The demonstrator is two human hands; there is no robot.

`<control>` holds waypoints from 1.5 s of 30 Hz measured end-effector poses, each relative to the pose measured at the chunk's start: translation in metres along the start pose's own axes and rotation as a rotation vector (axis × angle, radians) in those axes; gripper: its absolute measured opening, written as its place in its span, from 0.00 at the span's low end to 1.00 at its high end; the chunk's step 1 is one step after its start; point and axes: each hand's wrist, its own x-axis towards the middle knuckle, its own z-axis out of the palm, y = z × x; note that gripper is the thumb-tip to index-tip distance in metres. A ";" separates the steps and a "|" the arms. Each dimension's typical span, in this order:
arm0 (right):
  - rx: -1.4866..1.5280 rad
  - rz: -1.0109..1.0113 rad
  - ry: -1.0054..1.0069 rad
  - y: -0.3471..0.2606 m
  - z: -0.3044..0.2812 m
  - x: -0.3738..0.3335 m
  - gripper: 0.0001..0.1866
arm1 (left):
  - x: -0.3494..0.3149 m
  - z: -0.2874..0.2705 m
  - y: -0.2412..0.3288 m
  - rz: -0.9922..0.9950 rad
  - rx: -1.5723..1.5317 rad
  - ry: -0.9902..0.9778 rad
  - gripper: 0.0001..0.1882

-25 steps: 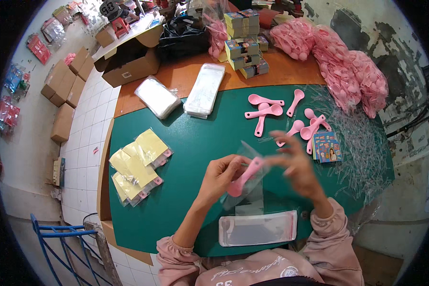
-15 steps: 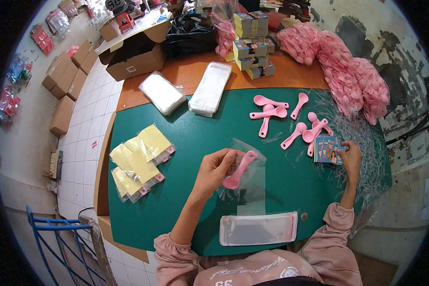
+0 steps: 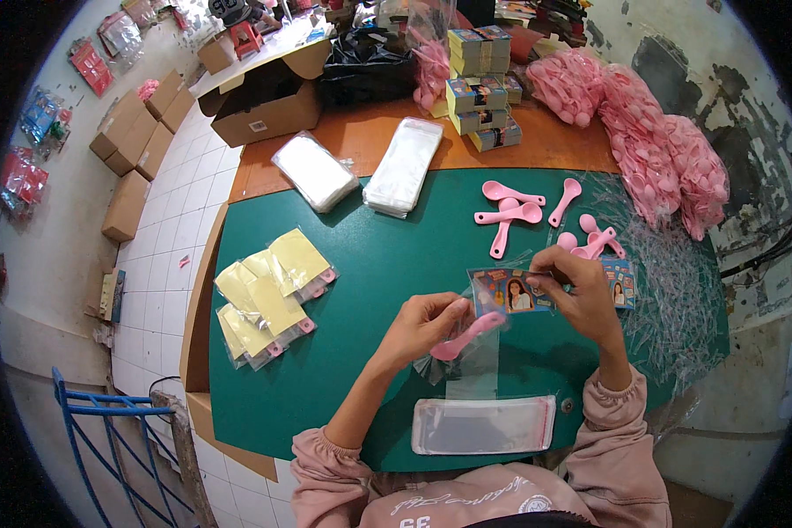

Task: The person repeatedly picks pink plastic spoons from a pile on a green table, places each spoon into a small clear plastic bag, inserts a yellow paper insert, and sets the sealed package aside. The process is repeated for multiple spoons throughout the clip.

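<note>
My left hand (image 3: 421,330) pinches a clear plastic bag with a pink measuring spoon (image 3: 468,338) in it. The spoon's bowl points down and left, its handle up and right. My right hand (image 3: 579,295) grips a colourful printed card (image 3: 510,290), whose left end meets the top of the bag; whether it is inside the bag I cannot tell. Beyond the right hand lie more printed cards (image 3: 623,286). A separate clear strip (image 3: 473,374) lies on the green table under the bag. Loose pink spoons (image 3: 512,214) are grouped farther back.
Clear bags (image 3: 484,427) lie stacked at the near edge. On the left are packets with yellow cards (image 3: 273,295). Two bag stacks (image 3: 315,172), banded card bundles (image 3: 480,97), an open carton (image 3: 268,110) and bagged pink spoons (image 3: 642,132) stand farther back. Plastic scraps (image 3: 678,299) cover the right side.
My right hand has come left from the card pile with a card, bringing it to the bag. My left hand has moved slightly right, and the spoon now tilts flatter. The view has shifted slightly.
</note>
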 end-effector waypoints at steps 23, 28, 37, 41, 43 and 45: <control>0.040 -0.028 0.129 -0.007 -0.007 -0.010 0.06 | -0.003 0.008 0.007 0.086 -0.132 0.024 0.12; -0.049 -0.125 0.000 -0.015 -0.006 -0.008 0.07 | -0.005 0.007 0.008 0.039 -0.085 0.021 0.12; -0.059 -0.138 0.058 -0.010 -0.010 -0.010 0.08 | -0.005 0.007 0.008 0.104 0.009 -0.054 0.13; -0.040 -0.133 0.035 -0.013 -0.009 -0.012 0.07 | -0.005 0.009 0.005 0.045 -0.080 -0.008 0.13; -0.059 -0.109 0.004 -0.013 -0.008 -0.013 0.07 | -0.005 0.009 0.003 0.033 -0.069 0.000 0.13; -0.078 -0.085 -0.026 -0.014 -0.009 -0.013 0.07 | -0.004 0.011 0.003 0.061 -0.087 0.014 0.13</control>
